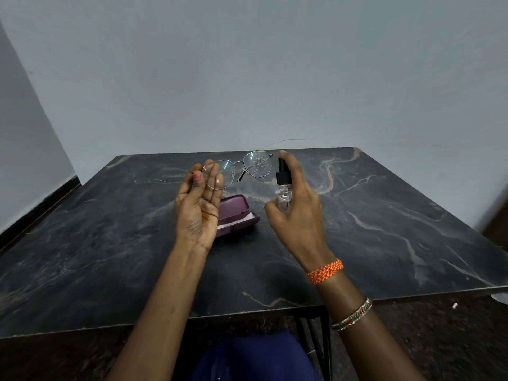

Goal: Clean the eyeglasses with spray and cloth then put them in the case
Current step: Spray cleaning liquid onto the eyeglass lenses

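Observation:
My left hand (198,200) holds thin metal-framed eyeglasses (240,167) up above the table by the left lens rim, thumb and fingers pinched on it. The right lens carries a patch of spray droplets. My right hand (295,207) grips a small clear spray bottle (283,188) with a black nozzle, index finger on top, the nozzle close to the right lens. An open maroon eyeglass case (236,213) lies on the table behind and below my left hand, with something white, perhaps the cloth, showing at its front edge.
The dark marbled table (384,229) stands against a pale blue wall. Its front edge runs just above my lap. A black metal table leg (319,342) shows below the front edge, right of my blue-clad knees.

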